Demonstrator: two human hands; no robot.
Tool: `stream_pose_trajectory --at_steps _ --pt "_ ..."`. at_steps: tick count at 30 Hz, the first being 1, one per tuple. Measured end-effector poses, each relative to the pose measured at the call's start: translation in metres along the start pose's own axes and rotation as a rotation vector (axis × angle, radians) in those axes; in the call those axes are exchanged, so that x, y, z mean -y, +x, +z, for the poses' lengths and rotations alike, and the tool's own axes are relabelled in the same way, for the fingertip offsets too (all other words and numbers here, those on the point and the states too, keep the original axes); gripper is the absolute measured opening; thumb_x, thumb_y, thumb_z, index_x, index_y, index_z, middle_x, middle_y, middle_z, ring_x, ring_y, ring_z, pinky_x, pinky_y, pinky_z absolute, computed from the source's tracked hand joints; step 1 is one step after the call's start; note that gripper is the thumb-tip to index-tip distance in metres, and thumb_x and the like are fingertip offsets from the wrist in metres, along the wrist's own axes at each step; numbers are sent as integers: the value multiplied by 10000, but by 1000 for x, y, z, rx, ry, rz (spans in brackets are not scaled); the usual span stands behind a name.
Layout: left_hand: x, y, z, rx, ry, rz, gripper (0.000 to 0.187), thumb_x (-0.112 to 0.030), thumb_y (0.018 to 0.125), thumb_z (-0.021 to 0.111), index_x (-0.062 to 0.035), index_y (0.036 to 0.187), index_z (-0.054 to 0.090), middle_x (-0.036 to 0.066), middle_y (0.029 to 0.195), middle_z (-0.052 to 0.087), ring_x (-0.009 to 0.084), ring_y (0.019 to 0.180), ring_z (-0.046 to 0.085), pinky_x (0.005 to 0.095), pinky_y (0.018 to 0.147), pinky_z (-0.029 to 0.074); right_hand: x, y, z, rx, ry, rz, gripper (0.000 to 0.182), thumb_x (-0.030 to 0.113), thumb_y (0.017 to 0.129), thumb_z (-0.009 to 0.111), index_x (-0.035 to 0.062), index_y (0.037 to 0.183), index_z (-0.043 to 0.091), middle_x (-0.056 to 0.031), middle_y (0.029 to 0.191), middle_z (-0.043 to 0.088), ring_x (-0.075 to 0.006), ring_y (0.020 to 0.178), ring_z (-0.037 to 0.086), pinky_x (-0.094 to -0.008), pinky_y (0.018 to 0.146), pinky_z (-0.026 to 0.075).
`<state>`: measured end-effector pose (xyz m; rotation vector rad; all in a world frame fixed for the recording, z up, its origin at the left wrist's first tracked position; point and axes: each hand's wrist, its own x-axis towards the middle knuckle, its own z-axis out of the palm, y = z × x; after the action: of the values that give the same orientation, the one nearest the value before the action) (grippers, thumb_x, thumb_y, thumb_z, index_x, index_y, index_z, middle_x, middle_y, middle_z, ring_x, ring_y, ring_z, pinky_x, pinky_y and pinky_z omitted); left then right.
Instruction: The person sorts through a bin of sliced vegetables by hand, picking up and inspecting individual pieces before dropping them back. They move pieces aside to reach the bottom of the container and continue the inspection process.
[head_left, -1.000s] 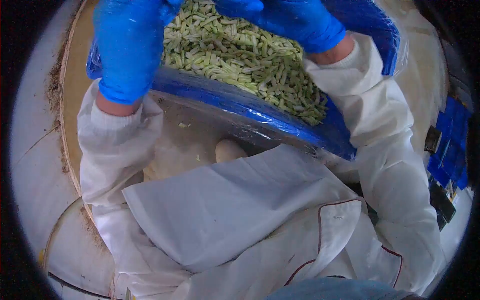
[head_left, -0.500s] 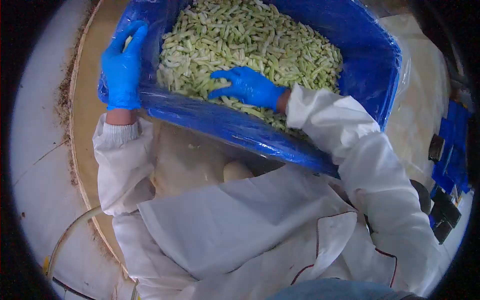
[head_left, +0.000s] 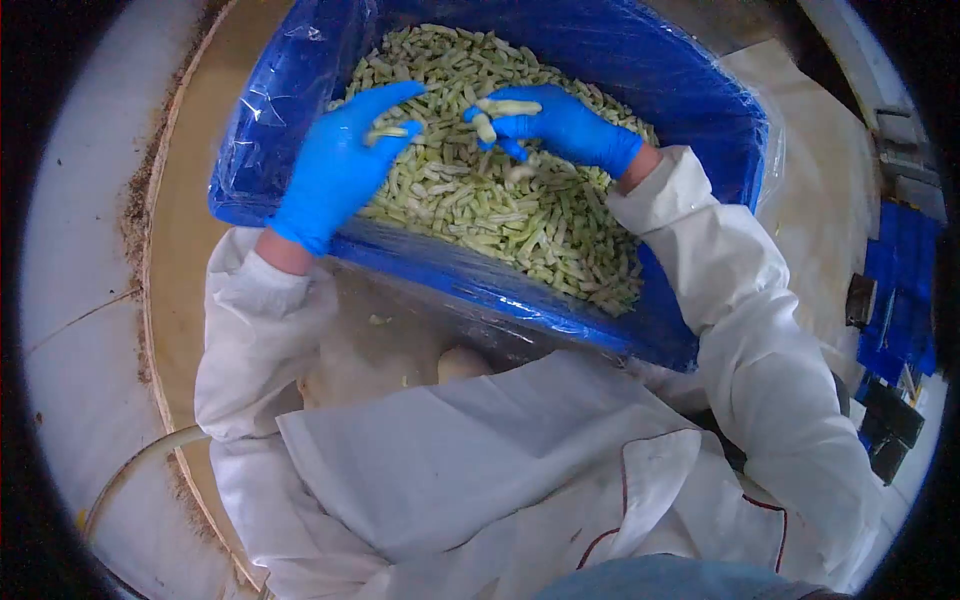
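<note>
A blue bin (head_left: 700, 95) lined with clear plastic film holds a heap of cut, pale green vegetable strips (head_left: 530, 230). Over the left part of the heap, my left hand (head_left: 345, 160) in a blue glove has a short vegetable strip (head_left: 388, 132) between thumb and fingers. My right hand (head_left: 570, 125), gloved likewise, is above the middle of the heap. Its fingers are curled round a few strips (head_left: 508, 107) that stick out at the fingertips. Just below that hand, a blurred piece (head_left: 520, 173) seems to be dropping.
A tan board or tabletop edge (head_left: 185, 200) runs along the left, beside white floor tiles (head_left: 90, 220). Blue and dark objects (head_left: 895, 290) stand at the far right. A thin hose (head_left: 135, 465) curves at lower left. A white apron (head_left: 470, 450) covers my front.
My left hand has moved from the bin's left wall rightward over the heap, still with a strip. My right hand has risen off the heap and moved right, now gripping strips.
</note>
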<state>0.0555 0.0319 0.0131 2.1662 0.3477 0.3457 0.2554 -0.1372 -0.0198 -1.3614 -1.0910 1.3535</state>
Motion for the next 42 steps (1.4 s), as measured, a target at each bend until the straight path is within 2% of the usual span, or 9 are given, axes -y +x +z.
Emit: stream_pose_trajectory --at_steps 11,20,23,28,33,35,36,37,42 --pt "3 -2 26 -23 31 81 264 -135 737 688 -20 973 655 124 880 663 203 806 630 310 728 482 15 -12 34 140 678 43 508 135 832 618 30 1293 434 -77 1050 593 -164 809 620 -305 730 524" --pt "3 -5 22 4 113 14 185 -107 739 661 -24 904 654 138 844 660 235 764 628 332 690 478 -7 -4 19 -13 257 179 427 165 823 608 26 1217 516 -168 1048 616 -234 888 633 -336 769 520" --pt "-1 -7 11 -75 305 -6 212 -85 743 637 -36 949 647 155 885 654 275 788 632 353 700 486 -32 -6 4 21 -905 122 442 255 811 597 24 1185 540 -209 1062 609 -300 926 615 -387 817 488" --pt "5 -22 -24 -394 319 -30 249 -77 770 607 -51 1015 640 172 905 651 288 780 644 360 693 494 -116 -10 -113 -516 -901 269 636 479 780 573 52 1245 499 -252 1213 511 -373 1110 508 -426 924 417" --pt "13 -34 -24 -479 481 -142 192 -92 812 605 -47 994 647 169 853 655 255 724 645 324 666 491 -166 50 -37 -982 -1196 421 988 690 650 595 59 1365 336 -280 1383 301 -457 1214 375 -486 1001 327" --pt "9 -34 -23 -509 469 -112 180 -98 818 607 -44 984 650 163 847 658 237 717 642 321 664 489 -120 94 -3 -964 -934 358 1030 677 633 622 33 1372 305 -267 1384 314 -425 1215 393 -476 999 334" --pt "8 -34 -23 -516 469 -88 174 -101 821 606 -42 979 651 160 845 659 227 714 641 320 663 488 -93 106 0 -748 -612 205 973 636 708 603 110 1424 209 -275 1439 176 -380 1359 131 -463 1087 181" --pt "7 -33 -21 -521 459 -58 169 -104 825 605 -41 974 652 158 844 661 217 710 639 320 662 488 -70 113 13 -608 -435 11 929 578 725 621 128 1425 208 -269 1440 182 -379 1358 141 -457 1088 187" --pt "8 -32 -22 -496 472 -148 162 -105 825 607 -31 963 651 137 860 667 189 752 639 306 679 486 -48 87 64 -390 -568 -196 734 413 773 628 184 1392 308 -214 1432 254 -357 1340 216 -437 1084 226"
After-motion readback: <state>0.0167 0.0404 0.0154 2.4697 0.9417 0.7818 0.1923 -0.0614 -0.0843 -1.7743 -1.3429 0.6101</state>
